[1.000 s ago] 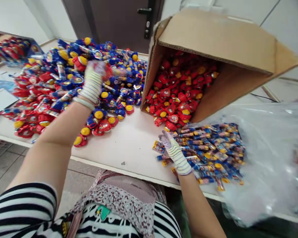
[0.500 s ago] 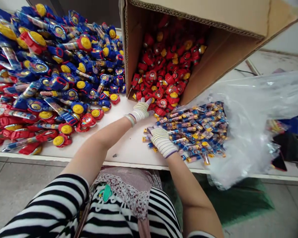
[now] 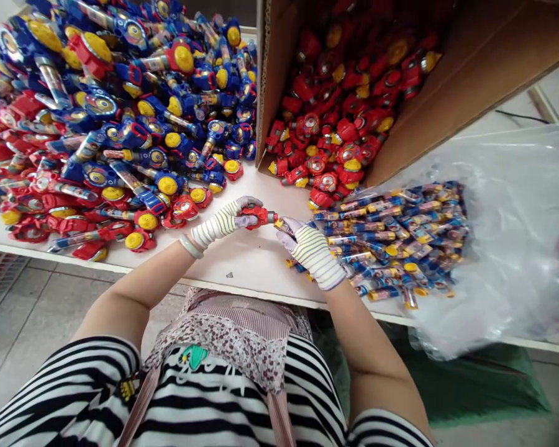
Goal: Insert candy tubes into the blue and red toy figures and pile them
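My left hand, in a striped glove with bare-looking lilac fingertips, grips a red plastic toy head with a dark grey neck pointing right. My right hand, gloved alike, pinches a small clear tube with a yellow end. The tube's yellow end meets or nearly meets the toy's neck; whether they are joined I cannot tell. Beside my right hand lies a heap of blue-and-yellow tubes. Beyond both hands, more red toy heads spill from a tipped cardboard box.
A big pile of blue and red toys with tubes fitted covers the left of the white table. Clear plastic sheeting lies at the right and hangs over the front edge. A green bag is below.
My left hand has drawn back from the box's mouth with a red toy head. My right hand has lifted a tube from the heap, and the two are now held end to end.
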Tool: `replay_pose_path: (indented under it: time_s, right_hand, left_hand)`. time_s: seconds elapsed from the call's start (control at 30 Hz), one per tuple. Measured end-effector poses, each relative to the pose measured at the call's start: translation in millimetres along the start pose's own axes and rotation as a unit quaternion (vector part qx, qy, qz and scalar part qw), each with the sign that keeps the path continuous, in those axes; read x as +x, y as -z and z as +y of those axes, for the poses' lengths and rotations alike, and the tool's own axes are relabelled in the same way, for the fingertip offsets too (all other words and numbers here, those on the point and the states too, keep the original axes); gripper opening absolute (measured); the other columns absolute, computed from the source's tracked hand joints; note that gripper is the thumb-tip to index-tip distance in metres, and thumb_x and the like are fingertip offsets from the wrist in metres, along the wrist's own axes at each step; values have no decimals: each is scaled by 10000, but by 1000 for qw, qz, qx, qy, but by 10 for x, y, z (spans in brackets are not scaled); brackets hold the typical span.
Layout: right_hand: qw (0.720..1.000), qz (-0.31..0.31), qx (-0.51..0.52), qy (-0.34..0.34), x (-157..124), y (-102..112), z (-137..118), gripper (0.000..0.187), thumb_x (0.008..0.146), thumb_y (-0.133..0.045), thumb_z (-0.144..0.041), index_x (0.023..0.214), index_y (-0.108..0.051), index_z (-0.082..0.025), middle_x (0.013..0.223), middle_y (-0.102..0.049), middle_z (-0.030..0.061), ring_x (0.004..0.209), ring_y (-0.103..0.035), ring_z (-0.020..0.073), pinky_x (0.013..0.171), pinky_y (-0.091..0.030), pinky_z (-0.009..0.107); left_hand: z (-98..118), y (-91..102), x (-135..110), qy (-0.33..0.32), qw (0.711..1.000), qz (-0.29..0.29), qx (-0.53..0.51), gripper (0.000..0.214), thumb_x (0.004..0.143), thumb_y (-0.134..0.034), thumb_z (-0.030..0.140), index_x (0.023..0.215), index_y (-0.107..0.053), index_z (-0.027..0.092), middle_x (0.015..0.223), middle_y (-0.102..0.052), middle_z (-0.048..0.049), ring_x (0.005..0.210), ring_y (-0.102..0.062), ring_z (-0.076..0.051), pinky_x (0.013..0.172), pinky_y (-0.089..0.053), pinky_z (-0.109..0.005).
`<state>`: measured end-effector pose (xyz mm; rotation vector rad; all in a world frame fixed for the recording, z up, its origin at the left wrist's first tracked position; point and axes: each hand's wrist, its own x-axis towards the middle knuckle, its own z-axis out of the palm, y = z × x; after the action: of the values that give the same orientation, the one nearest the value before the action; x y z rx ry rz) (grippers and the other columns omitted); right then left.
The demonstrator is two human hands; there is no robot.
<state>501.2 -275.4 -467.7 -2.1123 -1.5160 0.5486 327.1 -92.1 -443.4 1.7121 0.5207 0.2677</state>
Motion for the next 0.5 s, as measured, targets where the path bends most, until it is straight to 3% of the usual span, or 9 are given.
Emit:
replay_pose_path:
  time_s: [0.17, 0.27, 0.33, 0.4, 0.5]
  right_hand:
    - [999, -10, 38, 14, -18, -12, -100, 417, 971, -574, -379, 1324, -660, -176, 1238, -728, 139, 1089, -673, 295, 979, -496, 405]
    - [980, 25, 196, -34, -128, 6, -25, 389, 997, -523, -469, 1206, -696, -191, 1073, -744, 106, 928, -676, 236, 867, -531, 364]
    - [935, 35, 341, -85, -236, 19, 44, 414, 990, -520, -544, 1155, -700, -209, 980, -727, 70, 806, -654, 182, 755, -540, 309]
    - [871, 26, 474, -125, -354, 18, 101, 438, 927, -608, -591, 1147, -696, -223, 957, -715, 45, 753, -641, 152, 688, -538, 276]
    - [776, 51, 609, -155, -556, 20, 137, 478, 808, -736, -592, 1114, -695, -227, 950, -710, 28, 769, -659, 151, 708, -565, 288]
  left_hand:
    - [137, 117, -83, 11, 998, -54, 14, 482, 800, -771, 413, 1199, -666, 165, 1186, -685, -113, 1088, -647, -215, 957, -511, -280]
    - [-3, 118, -68, 2, 1000, 2, -20, 529, 796, -771, 456, 1214, -650, 155, 1171, -692, -116, 1057, -661, -218, 940, -523, -296]
    - [-138, 88, -22, 12, 997, 46, -55, 550, 771, -789, 487, 1182, -651, 150, 1114, -705, -111, 995, -675, -221, 890, -543, -309]
    - [-244, 32, 39, 36, 991, 63, -113, 527, 759, -798, 504, 1134, -667, 158, 1079, -712, -110, 946, -685, -224, 812, -561, -305]
    - [-257, -94, 65, 100, 967, 80, -220, 430, 774, -775, 512, 1032, -685, 179, 996, -723, -91, 817, -684, -204, 645, -555, -272]
